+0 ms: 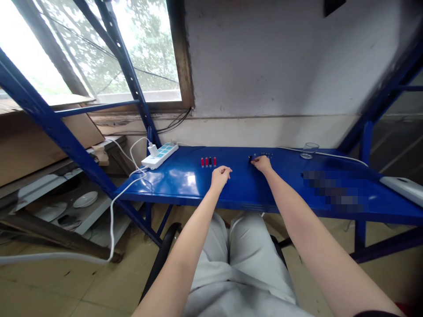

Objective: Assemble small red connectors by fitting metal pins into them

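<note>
My right hand (262, 163) reaches to the back half of the blue table, thumb and fingers pinched at a small black cylinder (250, 159). Just beyond its fingertips stands a small clear piece (254, 156). Several tiny pieces (267, 155), too small to name, lie in rows behind that hand. My left hand (220, 178) is over the table's middle with its fingers curled together; whatever is in them, if anything, is hidden. Beyond it, a short row holds red cylinders (206, 162) and a black cylinder (210, 161), upright with pale lower ends.
A white power strip (160, 156) with a plugged-in charger lies on the blue table (178, 189) at left. A clear glass cup (309, 151) stands back right, before a white cable. A pixelated dark patch and a white device (405, 189) are at right. Blue metal posts flank the table.
</note>
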The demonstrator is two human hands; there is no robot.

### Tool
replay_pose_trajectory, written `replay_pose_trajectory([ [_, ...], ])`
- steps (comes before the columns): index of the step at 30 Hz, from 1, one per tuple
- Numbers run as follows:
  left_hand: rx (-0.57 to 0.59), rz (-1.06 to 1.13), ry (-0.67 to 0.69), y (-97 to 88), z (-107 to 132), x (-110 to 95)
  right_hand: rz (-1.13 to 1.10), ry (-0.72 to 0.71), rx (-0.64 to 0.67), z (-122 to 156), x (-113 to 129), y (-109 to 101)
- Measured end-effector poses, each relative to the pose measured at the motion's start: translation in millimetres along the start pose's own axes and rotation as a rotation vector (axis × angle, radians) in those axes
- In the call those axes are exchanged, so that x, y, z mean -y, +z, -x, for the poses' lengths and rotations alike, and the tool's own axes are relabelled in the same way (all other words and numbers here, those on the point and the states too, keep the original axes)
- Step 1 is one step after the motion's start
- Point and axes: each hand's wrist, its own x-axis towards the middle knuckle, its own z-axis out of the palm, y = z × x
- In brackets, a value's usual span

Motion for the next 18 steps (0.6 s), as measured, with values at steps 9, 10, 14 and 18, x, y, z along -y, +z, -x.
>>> replay_pose_trajectory([
  [9,-0.016,-0.033,0.004,0.1,0,1,-0.009,-0.010,0.044,-2,3,-5],
  [10,-0.019,-0.036,0.001,0.2,0,1,-0.012,-0.012,0.051,-3,3,-5],
  [14,-0.023,-0.030,-0.008,0.2,-1,2,-0.044,-0.008,0.090,-6,2,-6],
  [18,-0.026,-0.032,0.001,-0.9,-1,2,-0.122,0.060,0.170,-2,4,-16],
])
